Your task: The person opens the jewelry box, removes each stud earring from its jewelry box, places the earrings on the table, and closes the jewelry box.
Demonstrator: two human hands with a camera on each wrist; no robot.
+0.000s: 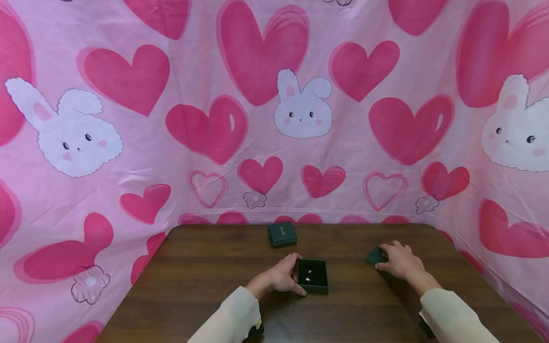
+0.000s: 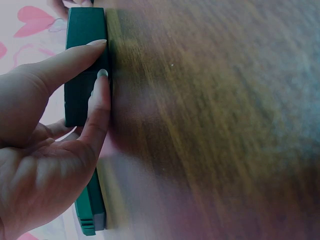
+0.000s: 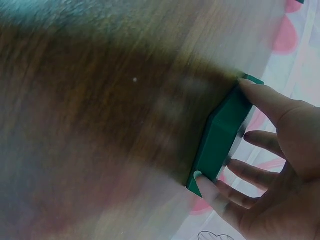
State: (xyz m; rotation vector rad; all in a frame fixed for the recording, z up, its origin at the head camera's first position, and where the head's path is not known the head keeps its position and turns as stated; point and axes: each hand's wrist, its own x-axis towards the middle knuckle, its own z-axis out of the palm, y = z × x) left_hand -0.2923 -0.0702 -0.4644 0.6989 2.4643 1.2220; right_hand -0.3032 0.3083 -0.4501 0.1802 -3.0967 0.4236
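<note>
My left hand (image 1: pixel 282 275) grips the left side of a small dark green jewelry box (image 1: pixel 318 289), thumb at its near corner and fingers toward the far one. The box rests without a lid on the table, and two small silver star-shaped earrings (image 1: pixel 308 279) lie on its black lining. Over to the right, my right hand (image 1: pixel 401 261) holds a dark green box lid (image 1: pixel 375 256) by its edges. In the right wrist view the thumb and a finger are at opposite ends of this lid (image 3: pixel 218 137), which sits low at the tabletop.
A second dark green box (image 1: pixel 283 234) with gold lettering stands near the back edge of the brown wooden table (image 1: pixel 206 286). Pink cloth (image 1: pixel 188 138) with hearts and rabbits hangs behind the table and along both sides.
</note>
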